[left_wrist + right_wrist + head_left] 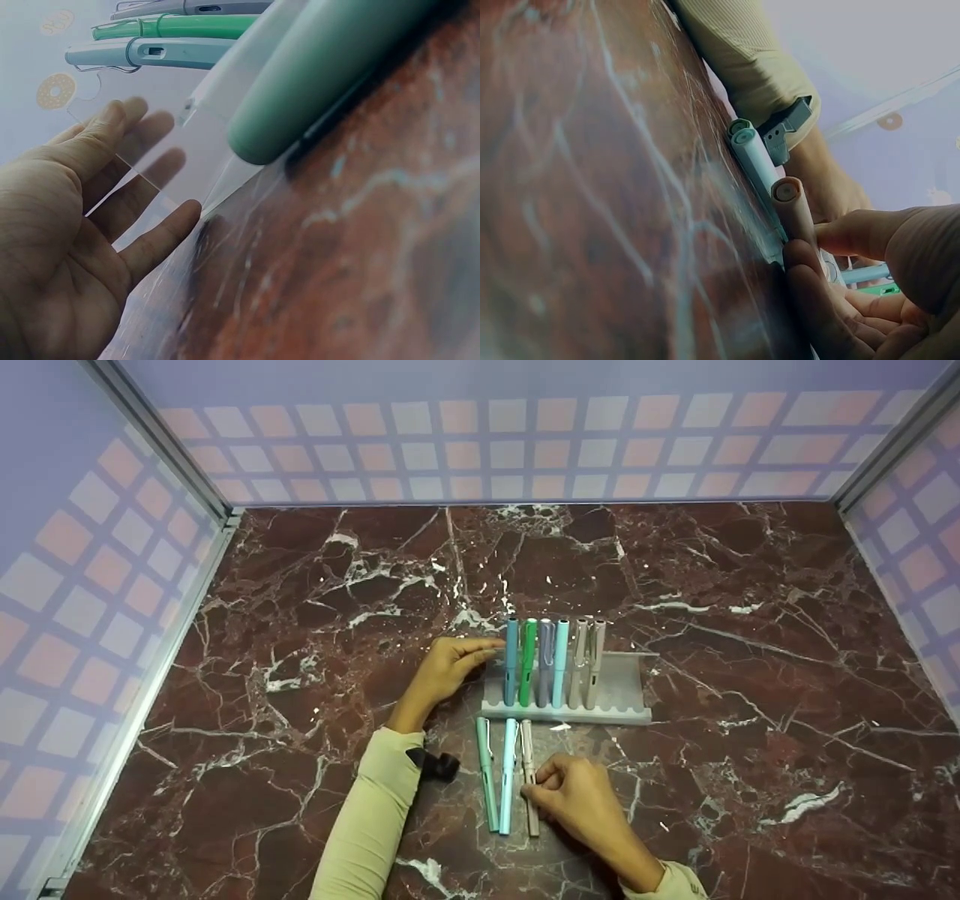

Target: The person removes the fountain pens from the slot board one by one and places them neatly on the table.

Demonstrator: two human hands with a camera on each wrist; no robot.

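A clear pen stand [624, 679] holds several pens upright in a row: a teal pen [511, 667], a green pen [528, 667], a grey-violet pen [544, 671], a light blue pen [560, 667] and two beige ones. My left hand [448, 671] grips the stand's left edge, its thumb and fingers on opposite sides of the transparent sheet [206, 142]. Below the stand, my right hand [583, 795] pinches a beige-brown pen [527, 746] between thumb and fingers, low over the table. To its left lie a pale blue pen [507, 780] and a muted green pen [486, 780].
The dark red marbled table [750, 675] carries all of this. Tiled-pattern walls [510, 457] enclose its back and both sides. A black wrist mount [439, 766] sticks out from the left sleeve, near the lying green pen. Vacant slots are at the stand's right end.
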